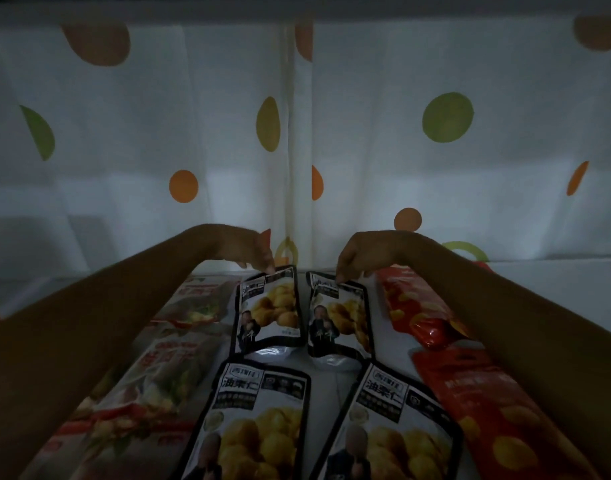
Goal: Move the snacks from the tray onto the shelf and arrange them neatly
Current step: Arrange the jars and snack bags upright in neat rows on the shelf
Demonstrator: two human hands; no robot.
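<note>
Pinching the top edges of two far pouches lying on the shelf (557,282): left hand (259,258) clamped on the left pouch (267,313), right hand (352,261) on the right pouch (338,320). Risking a crooked row by tugging unevenly, overlapping the near pouches (259,420), or nudging the red bag (432,323) just right.

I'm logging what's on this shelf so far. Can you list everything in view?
Black-and-white chestnut pouches with yellow kernels: four, two rows of two, centre.
Red plastic snack bags: at least two, right of them.
White snack bags with red and green print: at least two, left.
White cloth with orange and green dots: one, hanging behind.
White shelf surface: one, beneath everything.
Left hand: one, pinches back-left pouch's top.
Right hand: one, pinches back-right pouch's top.
</note>
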